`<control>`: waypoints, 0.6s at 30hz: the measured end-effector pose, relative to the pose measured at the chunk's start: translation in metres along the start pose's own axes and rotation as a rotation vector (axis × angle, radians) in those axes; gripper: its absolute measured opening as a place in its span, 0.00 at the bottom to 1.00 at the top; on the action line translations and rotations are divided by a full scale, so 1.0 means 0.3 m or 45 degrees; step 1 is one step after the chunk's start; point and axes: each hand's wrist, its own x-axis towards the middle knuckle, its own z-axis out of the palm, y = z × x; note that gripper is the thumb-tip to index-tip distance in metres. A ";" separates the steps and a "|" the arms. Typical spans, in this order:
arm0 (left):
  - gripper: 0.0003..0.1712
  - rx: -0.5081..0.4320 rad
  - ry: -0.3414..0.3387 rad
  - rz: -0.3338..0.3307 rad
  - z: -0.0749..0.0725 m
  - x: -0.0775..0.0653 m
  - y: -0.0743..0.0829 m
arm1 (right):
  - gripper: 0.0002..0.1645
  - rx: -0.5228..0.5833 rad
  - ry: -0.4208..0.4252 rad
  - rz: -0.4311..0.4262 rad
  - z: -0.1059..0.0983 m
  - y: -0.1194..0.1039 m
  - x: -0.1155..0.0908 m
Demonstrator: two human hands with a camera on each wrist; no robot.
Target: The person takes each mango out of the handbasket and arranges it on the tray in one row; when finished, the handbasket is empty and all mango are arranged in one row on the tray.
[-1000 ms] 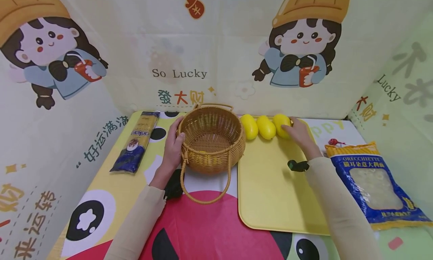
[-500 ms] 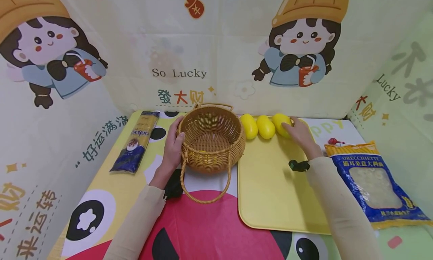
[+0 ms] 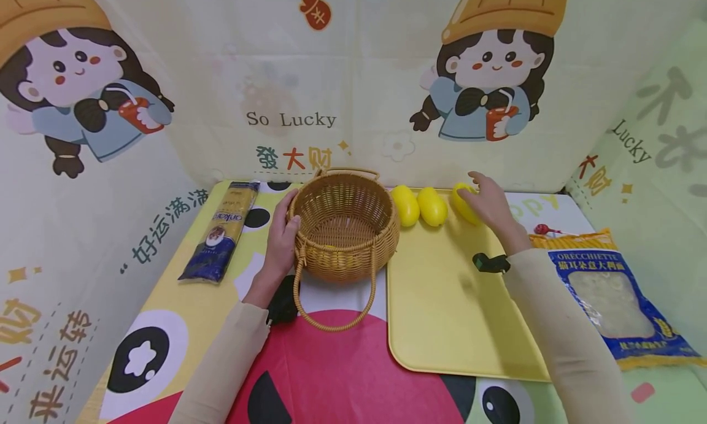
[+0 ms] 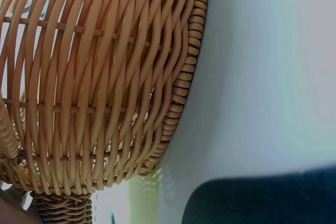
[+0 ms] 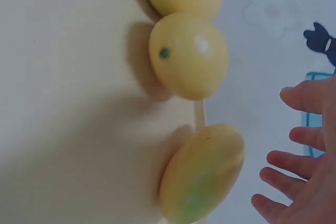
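Observation:
My left hand (image 3: 283, 243) holds the left side of a round wicker basket (image 3: 345, 264), thumb at the rim. The basket's woven wall (image 4: 100, 93) fills much of the left wrist view; its front handle hangs down onto the cloth, and a bit of yellow shows low in the weave. Three yellow lemons lie along the back edge of a yellow tray (image 3: 442, 326): a left one (image 3: 405, 207), a middle one (image 3: 432, 207) and a right one (image 3: 464, 203). My right hand (image 3: 491, 206) is raised by the right lemon (image 5: 202, 174), fingers spread apart from it in the right wrist view.
A spaghetti packet (image 3: 221, 234) lies left of the basket. On the right are a blue orecchiette bag (image 3: 613, 301), partly behind the right sleeve, and a red lollipop (image 3: 542, 229). A printed cloth wall (image 3: 375, 92) rises close behind the tray and basket.
My right hand has let go of the right lemon and lifted slightly up and right; that lemon now sits tilted, a little apart from the middle one. The left hand and basket stay put.

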 end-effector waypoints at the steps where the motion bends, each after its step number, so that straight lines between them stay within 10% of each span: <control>1: 0.32 0.001 -0.001 0.001 0.000 0.000 0.000 | 0.40 0.001 -0.002 -0.010 -0.001 -0.011 0.001; 18: 0.33 -0.004 0.005 -0.008 0.003 0.009 -0.045 | 0.41 0.058 -0.108 -0.269 0.020 -0.329 -0.022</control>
